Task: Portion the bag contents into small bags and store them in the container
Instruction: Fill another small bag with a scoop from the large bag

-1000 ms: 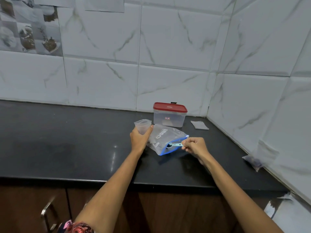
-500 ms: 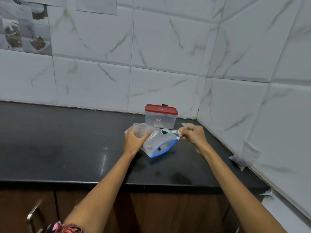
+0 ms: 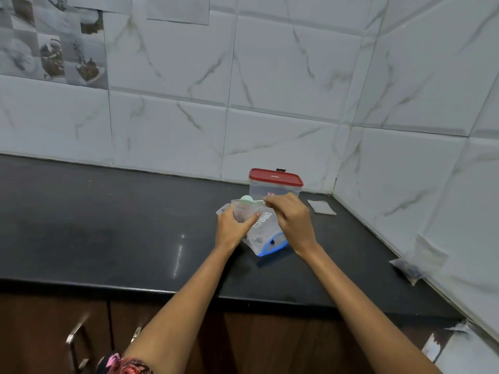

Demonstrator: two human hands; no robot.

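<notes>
Portioning is mid-scoop: the right hand pinches a pale green plastic measuring spoon over the small clear bag gripped by the left hand, with the red-lidded clear container at one o'clock; next, probably, tipping it in cleanly.

The right hand hides the spoon handle's end and part of the big bag. The left hand covers most of the small bag; its contents are too blurred to tell. The container label is unreadable. Both elbows are cut off by the bottom edge.
</notes>
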